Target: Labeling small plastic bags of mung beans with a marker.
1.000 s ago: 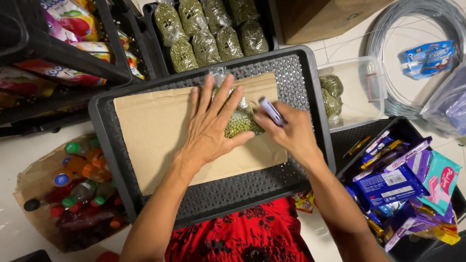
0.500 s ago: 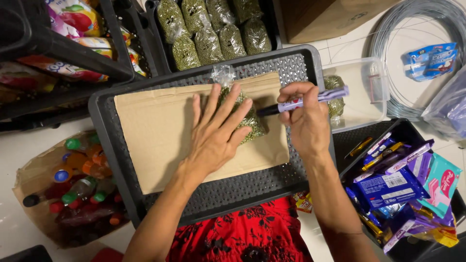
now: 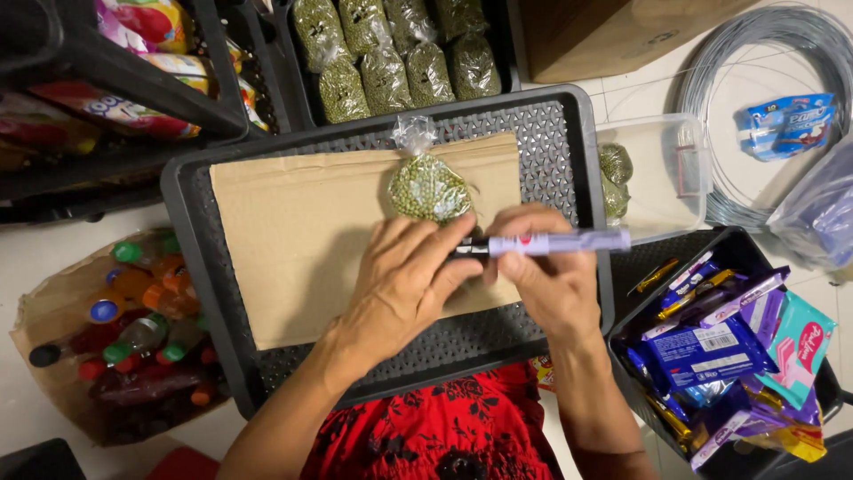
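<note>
A small clear bag of green beans [image 3: 428,185], knotted at the top, lies on a sheet of brown cardboard [image 3: 302,231] inside a black plastic crate [image 3: 569,133]. My right hand [image 3: 544,277] holds a lilac marker pen [image 3: 555,241] level, just below the bag. My left hand [image 3: 404,286] pinches the pen's dark end with thumb and fingers. Both hands rest over the cardboard's lower right part, and neither touches the bag.
Behind the crate is a black bin with several more bags of green beans [image 3: 391,53]. A clear plastic box [image 3: 657,169] sits to the right, beside a coil of wire [image 3: 773,53]. A crate of wrapped snacks [image 3: 729,347] is at the lower right, and bottles in a box [image 3: 124,338] at the left.
My left hand lifted off the bean bag and came down to the marker's tip. My right hand moved down and toward me with the pen, leaving the bag uncovered.
</note>
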